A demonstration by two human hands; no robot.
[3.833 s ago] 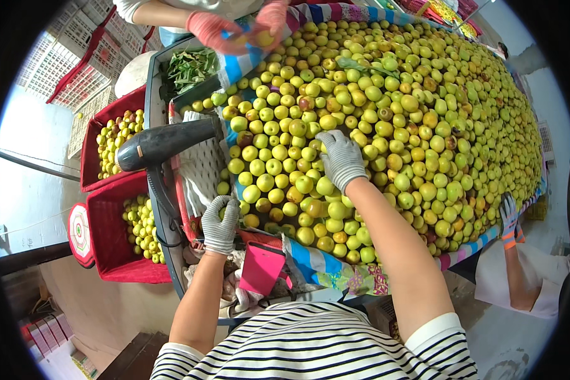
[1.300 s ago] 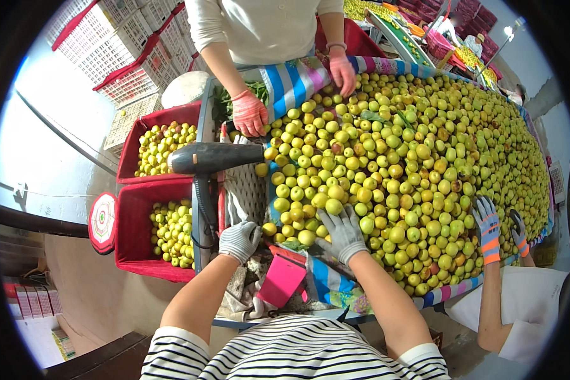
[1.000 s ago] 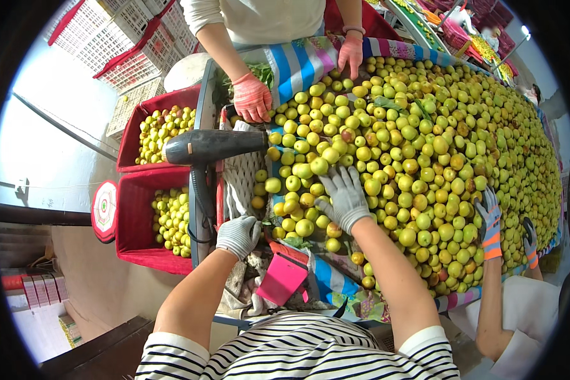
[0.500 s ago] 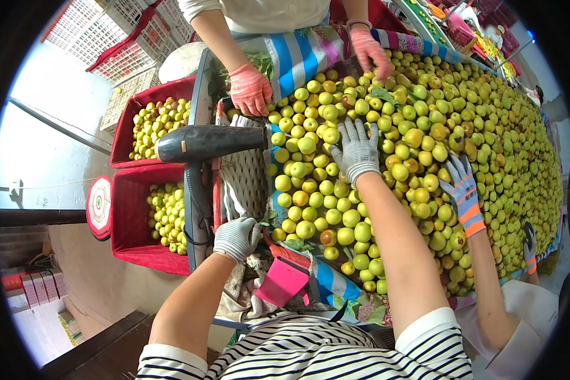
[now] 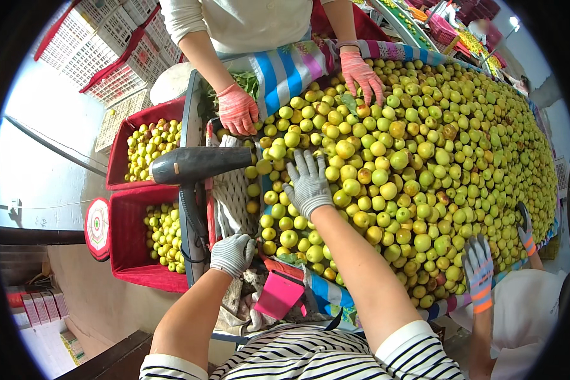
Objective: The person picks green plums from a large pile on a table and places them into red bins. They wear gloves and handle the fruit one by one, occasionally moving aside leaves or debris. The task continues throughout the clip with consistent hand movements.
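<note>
Head view: the right hand [image 5: 308, 183] has slid back from the pile's upper reach to centre frame, fingers spread flat on the green-yellow fruit [image 5: 386, 190], gripping nothing. The left hand [image 5: 232, 253] stays lower left, loosely curled at the worktop edge beside the pink card [image 5: 278, 295].

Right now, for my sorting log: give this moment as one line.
left hand: at table edge, by mesh | right hand: flat, fingers spread on green fruit pile | red crates: fruit inside
</note>
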